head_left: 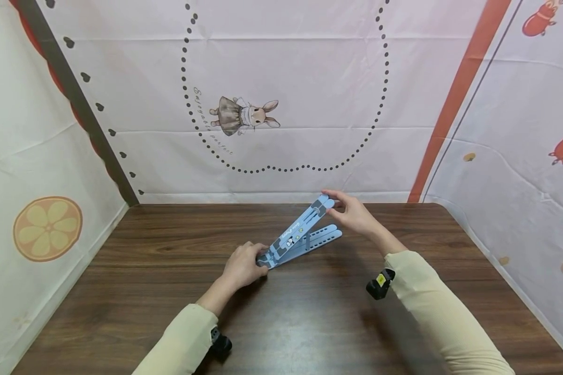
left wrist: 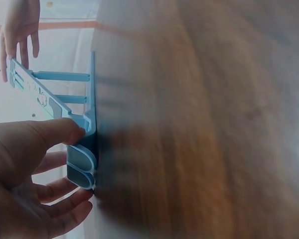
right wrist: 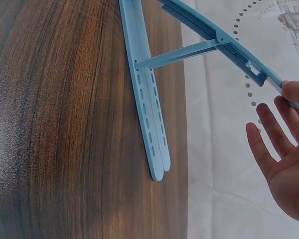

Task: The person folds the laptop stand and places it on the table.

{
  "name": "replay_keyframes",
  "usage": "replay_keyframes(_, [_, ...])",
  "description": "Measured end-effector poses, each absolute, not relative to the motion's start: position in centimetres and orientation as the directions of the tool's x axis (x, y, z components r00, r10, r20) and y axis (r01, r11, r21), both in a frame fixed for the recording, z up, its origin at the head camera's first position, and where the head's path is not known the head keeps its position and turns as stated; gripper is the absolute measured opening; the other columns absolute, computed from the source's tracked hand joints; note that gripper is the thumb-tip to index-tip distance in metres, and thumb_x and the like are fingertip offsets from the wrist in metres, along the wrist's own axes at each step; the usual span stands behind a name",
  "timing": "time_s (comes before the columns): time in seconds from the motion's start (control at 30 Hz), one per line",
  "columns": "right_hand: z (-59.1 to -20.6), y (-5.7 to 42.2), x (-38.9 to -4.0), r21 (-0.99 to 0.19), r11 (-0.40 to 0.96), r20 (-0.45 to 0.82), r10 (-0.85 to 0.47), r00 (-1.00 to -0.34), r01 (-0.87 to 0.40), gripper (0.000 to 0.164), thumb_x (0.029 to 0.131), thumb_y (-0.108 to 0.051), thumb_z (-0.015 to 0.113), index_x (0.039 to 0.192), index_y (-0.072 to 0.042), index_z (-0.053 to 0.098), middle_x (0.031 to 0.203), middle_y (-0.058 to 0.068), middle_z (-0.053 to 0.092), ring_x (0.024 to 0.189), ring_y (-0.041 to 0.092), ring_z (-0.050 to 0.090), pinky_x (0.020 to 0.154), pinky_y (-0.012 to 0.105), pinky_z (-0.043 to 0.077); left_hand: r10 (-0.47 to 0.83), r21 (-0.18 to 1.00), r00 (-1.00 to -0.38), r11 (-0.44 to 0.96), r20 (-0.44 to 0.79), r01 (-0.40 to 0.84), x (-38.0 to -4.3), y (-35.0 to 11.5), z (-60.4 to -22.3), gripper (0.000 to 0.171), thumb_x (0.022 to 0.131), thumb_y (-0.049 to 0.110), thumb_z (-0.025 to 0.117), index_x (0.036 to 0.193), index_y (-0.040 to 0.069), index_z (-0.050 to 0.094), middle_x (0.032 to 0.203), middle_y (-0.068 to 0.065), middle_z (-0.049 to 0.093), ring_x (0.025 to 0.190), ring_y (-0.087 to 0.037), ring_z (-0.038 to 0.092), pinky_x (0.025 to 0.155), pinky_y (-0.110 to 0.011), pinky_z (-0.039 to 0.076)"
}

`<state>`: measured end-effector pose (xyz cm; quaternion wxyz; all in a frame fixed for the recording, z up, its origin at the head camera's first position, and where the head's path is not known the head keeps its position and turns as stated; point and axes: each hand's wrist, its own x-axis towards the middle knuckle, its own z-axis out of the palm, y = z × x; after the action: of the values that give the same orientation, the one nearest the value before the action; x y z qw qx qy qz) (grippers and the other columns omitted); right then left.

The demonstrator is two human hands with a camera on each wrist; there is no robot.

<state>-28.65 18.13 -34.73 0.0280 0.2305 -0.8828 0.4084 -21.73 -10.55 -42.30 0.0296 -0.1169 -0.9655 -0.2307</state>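
Observation:
A light blue folding laptop stand (head_left: 288, 238) with a printed cartoon pattern stands on the table, its upper arms raised at a slant over the slotted base (right wrist: 148, 117). Thumb and fingers of my left hand (head_left: 242, 264) hold its low, hinged front end from both sides. At the top of the raised arms, my right hand (head_left: 355, 214) pinches the tip between thumb and index finger, the other fingers spread loose in the right wrist view. A support strut (right wrist: 182, 53) spans from the base to the raised part. The two base bars lie side by side, nearly together.
The dark wood-grain table (head_left: 169, 229) extends around the stand. Behind it hangs a white printed cloth (head_left: 305, 78), with cloth walls at left and right too. Black wrist cameras sit on both sleeves.

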Motion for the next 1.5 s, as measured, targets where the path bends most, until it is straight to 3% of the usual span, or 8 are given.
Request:
replay_keyframes(0.23, [-35.0,18.2,-28.7,-0.725,0.548,0.231,-0.377,-0.897,-0.417,0.052,0.09,-0.012,0.057,0.139,-0.012,0.04,0.132,0.014,0.05,0.109,0.033,0.055,0.086,0.045,0.048,0.167,0.39,-0.978,0.898,0.128,0.204,-21.2,-11.1,-42.3,0.049,0.066,0.032,0.077,0.11,0.014,0.065,0.098,-0.007,0.061,0.083,-0.02,0.055,0.07,-0.036,0.046])
replay_keyframes(0.43, [-33.2,17.5,-27.0,-0.733,0.549,0.214,-0.373,-0.903,-0.401,0.051,0.09,-0.007,0.055,0.139,-0.005,0.039,0.133,0.02,0.048,0.11,0.037,0.054,0.086,0.047,0.047,0.107,0.387,-0.987,0.91,0.122,0.147,-21.0,-11.3,-42.3,0.05,0.065,0.037,0.079,0.105,0.01,0.064,0.091,-0.005,0.062,0.076,-0.017,0.055,0.063,-0.034,0.045])
replay_keyframes(0.7, [-34.7,18.0,-28.4,-0.72,0.551,0.235,-0.378,-0.895,-0.422,0.052,0.09,-0.012,0.059,0.138,-0.012,0.041,0.131,0.014,0.051,0.108,0.031,0.057,0.084,0.043,0.049,0.105,0.37,-0.984,0.917,0.142,0.151,-21.2,-11.6,-42.2,0.046,0.066,0.036,0.079,0.098,0.008,0.062,0.085,-0.004,0.062,0.072,-0.017,0.054,0.059,-0.033,0.044])
replay_keyframes(0.97, [-34.5,18.2,-28.2,-0.756,0.515,0.23,-0.37,-0.9,-0.404,0.05,0.088,-0.011,0.061,0.135,-0.01,0.045,0.126,0.014,0.055,0.107,0.029,0.058,0.081,0.036,0.049,0.112,0.392,-0.987,0.908,0.118,0.15,-21.7,-12.2,-42.3,0.043,0.068,0.037,0.078,0.099,0.011,0.063,0.089,-0.004,0.063,0.076,-0.018,0.056,0.063,-0.035,0.046])
replay_keyframes(1.23, [-32.1,17.5,-25.8,-0.78,0.489,0.216,-0.376,-0.901,-0.391,0.047,0.087,-0.005,0.06,0.132,0.0,0.046,0.121,0.022,0.057,0.107,0.035,0.057,0.083,0.039,0.049,0.12,0.405,-0.986,0.901,0.12,0.159,-22.1,-12.7,-42.2,0.041,0.07,0.033,0.078,0.101,0.011,0.063,0.092,-0.006,0.064,0.083,-0.021,0.057,0.068,-0.037,0.047])
replay_keyframes(1.5, [-34.0,18.2,-27.1,-0.767,0.501,0.236,-0.36,-0.903,-0.401,0.047,0.086,-0.011,0.063,0.131,-0.004,0.049,0.107,0.018,0.062,0.096,0.027,0.06,0.078,0.03,0.046,0.123,0.402,-0.985,0.901,0.12,0.162,-22.7,-13.0,-42.4,0.042,0.071,0.032,0.077,0.105,0.011,0.063,0.096,-0.006,0.064,0.085,-0.022,0.057,0.072,-0.039,0.048])
